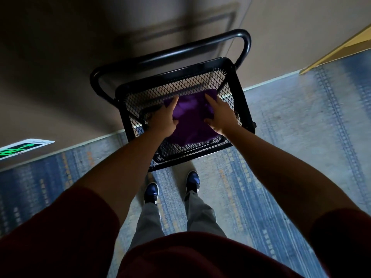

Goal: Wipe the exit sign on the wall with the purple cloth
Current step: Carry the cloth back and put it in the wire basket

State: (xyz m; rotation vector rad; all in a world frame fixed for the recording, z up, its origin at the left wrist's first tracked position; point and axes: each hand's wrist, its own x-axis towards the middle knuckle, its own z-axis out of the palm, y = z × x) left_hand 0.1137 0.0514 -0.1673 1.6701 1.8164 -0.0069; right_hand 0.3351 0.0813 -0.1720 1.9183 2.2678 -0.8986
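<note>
Sign: glowing green at 9 o'clock, low on the wall, well apart from the hands.
Left hand: pressing the cloth's left edge, fingers loosely curled, not yet clamping.
Cloth: lying in the cart basket at 12 o'clock; could be snagging on mesh when lifted.
Right hand: resting spread on the right edge; a one-sided pull risks dropping it.
</note>
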